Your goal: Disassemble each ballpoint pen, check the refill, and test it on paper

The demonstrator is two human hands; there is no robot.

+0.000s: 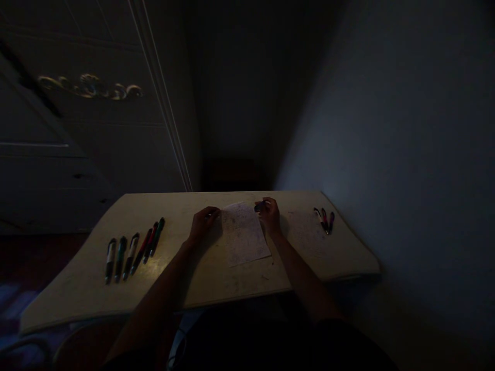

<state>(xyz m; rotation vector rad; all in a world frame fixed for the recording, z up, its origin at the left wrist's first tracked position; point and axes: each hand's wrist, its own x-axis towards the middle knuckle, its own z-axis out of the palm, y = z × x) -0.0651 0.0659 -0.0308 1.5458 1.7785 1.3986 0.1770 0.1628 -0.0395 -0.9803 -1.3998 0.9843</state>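
Note:
A sheet of paper [245, 234], covered in faint marks or print, lies slightly askew on the pale table [209, 278]. My right hand [270, 216] is closed at the paper's upper right edge, its fingers pinching a small dark object [260, 206] whose kind I cannot make out in the dim light. At the upper left edge of the paper, my left hand [201, 222] has its fingers curled together. A dark shape with a small bright spot shows at those fingertips, too dim to name.
Several pens [131, 255] in black, white, red and green lie in a slanted row on the left. Three more pens [325, 220] fan out near the right edge. A wall [386, 129] borders the right side; a cabinet [96, 144] with ornate trim stands at left.

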